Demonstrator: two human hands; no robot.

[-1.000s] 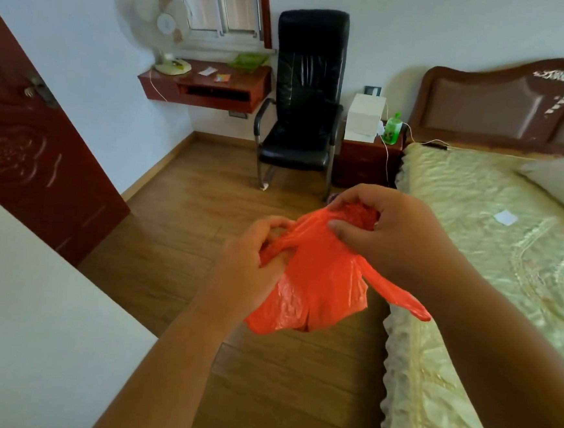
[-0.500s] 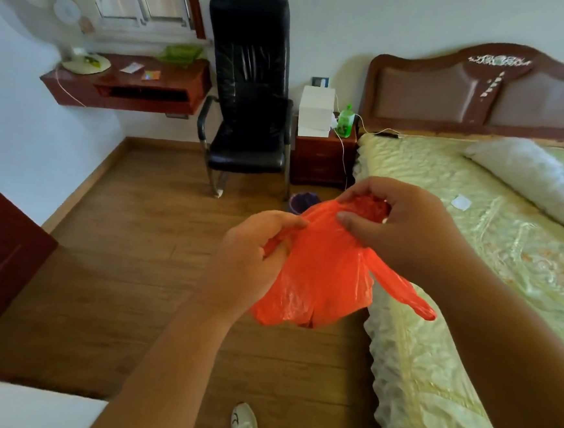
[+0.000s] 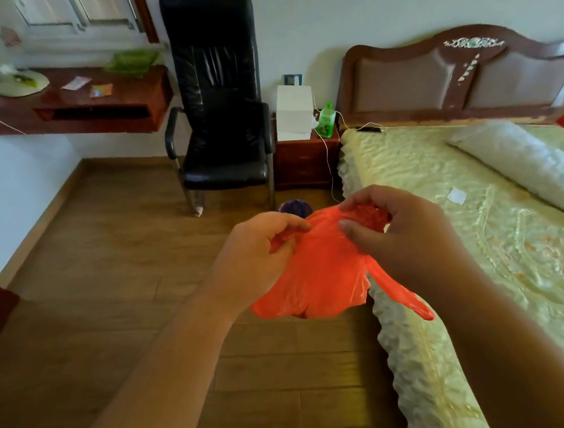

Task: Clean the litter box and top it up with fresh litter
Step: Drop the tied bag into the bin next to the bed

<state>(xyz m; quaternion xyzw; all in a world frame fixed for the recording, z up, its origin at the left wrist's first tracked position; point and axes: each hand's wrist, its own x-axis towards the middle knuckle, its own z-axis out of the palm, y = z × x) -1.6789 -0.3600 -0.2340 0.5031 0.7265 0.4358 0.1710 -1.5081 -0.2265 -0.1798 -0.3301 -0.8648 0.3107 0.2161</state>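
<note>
1. I see my left hand [image 3: 261, 249] pinching one side of the orange plastic bag [image 3: 319, 277].
2. My right hand [image 3: 403, 237] grips its bunched top, above the wooden floor [image 3: 101, 267] beside the bed [image 3: 472, 262].

Wood plank floor [image 3: 107, 267], white walls; black chair [image 3: 222, 101] between wall shelf [image 3: 79, 110] and nightstand [image 3: 303, 161]; bed [image 3: 475, 229] right.

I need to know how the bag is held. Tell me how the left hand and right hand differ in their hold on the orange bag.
The left hand sits lower and grips the orange bag with its fingers curled into a bunched fold; the right hand is higher and pinches the bag's crumpled top between thumb and fingertips. The left hand is over the wooden floor, the right hand nearer the bed. Both hold the same bag in the air.
</note>
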